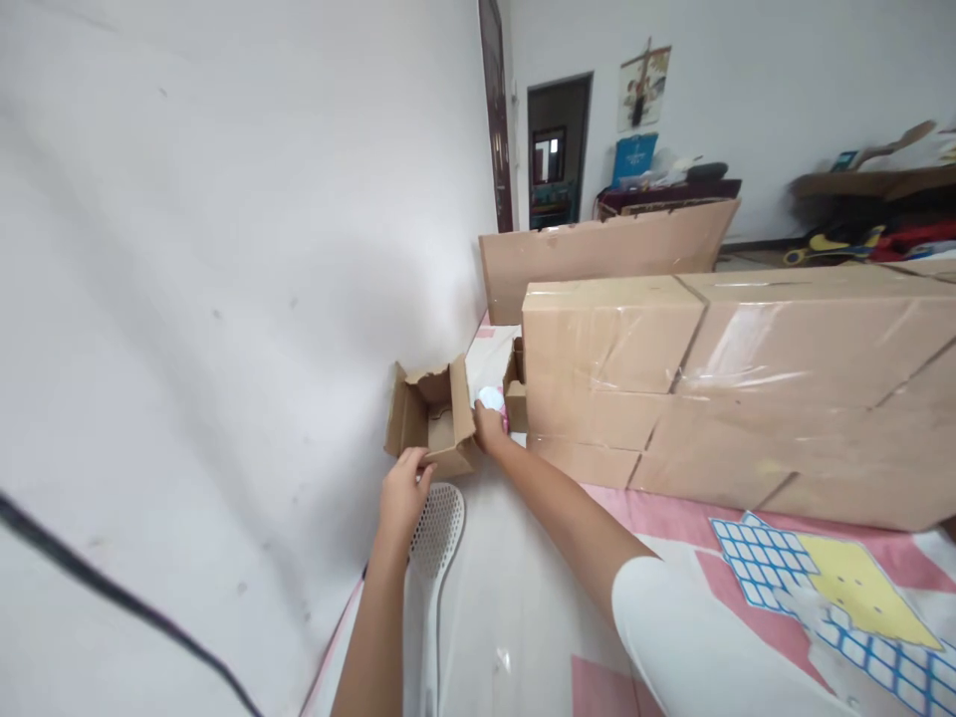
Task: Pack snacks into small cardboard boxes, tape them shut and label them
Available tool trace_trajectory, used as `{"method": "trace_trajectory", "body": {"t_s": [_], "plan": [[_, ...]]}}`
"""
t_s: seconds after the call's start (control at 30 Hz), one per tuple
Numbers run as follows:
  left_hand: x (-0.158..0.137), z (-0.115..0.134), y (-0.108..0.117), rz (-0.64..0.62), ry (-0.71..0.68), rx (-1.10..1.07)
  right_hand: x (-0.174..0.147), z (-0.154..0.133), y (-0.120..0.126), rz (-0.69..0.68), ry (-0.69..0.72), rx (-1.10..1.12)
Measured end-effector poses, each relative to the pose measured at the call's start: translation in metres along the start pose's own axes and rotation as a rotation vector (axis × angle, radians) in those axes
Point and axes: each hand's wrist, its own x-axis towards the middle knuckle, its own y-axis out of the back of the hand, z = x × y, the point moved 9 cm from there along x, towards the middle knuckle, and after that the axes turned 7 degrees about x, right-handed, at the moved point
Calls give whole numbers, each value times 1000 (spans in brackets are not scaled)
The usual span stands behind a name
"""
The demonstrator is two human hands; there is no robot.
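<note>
My left hand (pixel 405 486) has its fingers curled over the near edge of a small open cardboard box (pixel 440 460), which stands against the white wall. Inside, the part of the box that shows has bare cardboard walls. To the right of this box, my right hand (pixel 489 426) is wrapped around a small container with a white round top (pixel 491 398) and a pink side. Most of the container is hidden by my fingers. Below my left hand lies a white fly swatter (pixel 439 528) with a perforated head.
A large taped cardboard carton (pixel 612 349) stretches across the right side. Another small cardboard box (pixel 517 403) sits at its left end, with an upright cardboard panel (pixel 597 254) behind. A pink and white patterned cover (pixel 657 513) lies underneath. The wall (pixel 299 249) bounds the left.
</note>
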Motion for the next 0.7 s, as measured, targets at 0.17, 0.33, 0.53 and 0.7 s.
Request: {"method": "trace_trajectory", "body": {"t_s": [0.17,0.33,0.53,0.7], "plan": [[-70,26,62,98,48,0,-27,-21,53,204,21,271],[-157,41,91,-39,121,-52,-128,6,112,447,11,547],[-221,144,59,-416,-290,70,-344,101,229,1074,198,919],[-249,233,5,-774,-675,3,-476,133,340,1506,308,822]]}}
